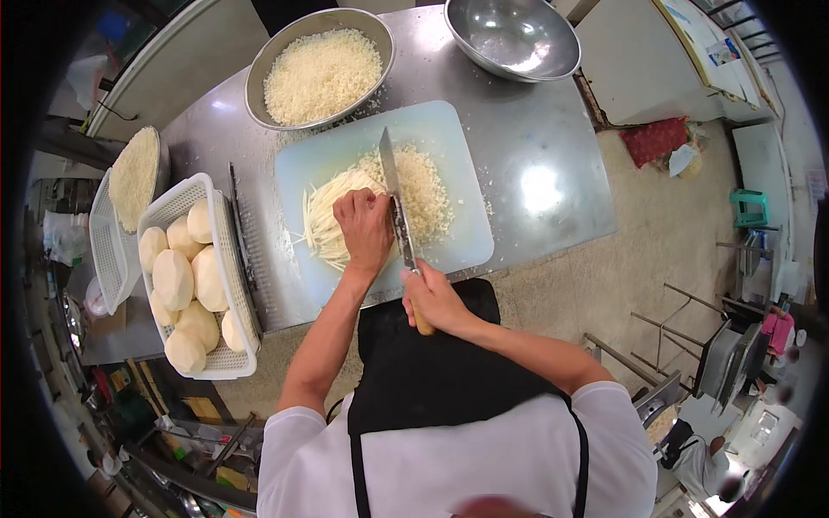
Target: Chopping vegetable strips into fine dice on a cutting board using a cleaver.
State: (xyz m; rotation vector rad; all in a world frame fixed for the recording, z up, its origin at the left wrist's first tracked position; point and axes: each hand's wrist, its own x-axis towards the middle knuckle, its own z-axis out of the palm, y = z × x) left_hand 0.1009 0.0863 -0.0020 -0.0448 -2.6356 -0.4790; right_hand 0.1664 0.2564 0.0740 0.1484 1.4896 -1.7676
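Note:
My right hand (438, 301) is wrapped around the wooden handle of a kitchen knife (390, 162), whose broad blade points away from me. Under the curled fingers of my left hand (364, 226), a heap of pale vegetable strips (324, 210) is held against the board. The blade stands right beside those knuckles, at the right edge of the strips. To its right lies a pile of finely diced pale pieces (424, 194). All of this rests on a translucent cutting board (427, 123). The strips directly beneath my left hand are hidden.
On the steel table (550, 142), a metal bowl (254, 97) of diced pieces stands behind the board, and another metal bowl (515, 39) at back right. Peeled root vegetables (173, 280) fill a white plastic basket (249, 366) at left. A co-worker (699, 460) is at far lower right.

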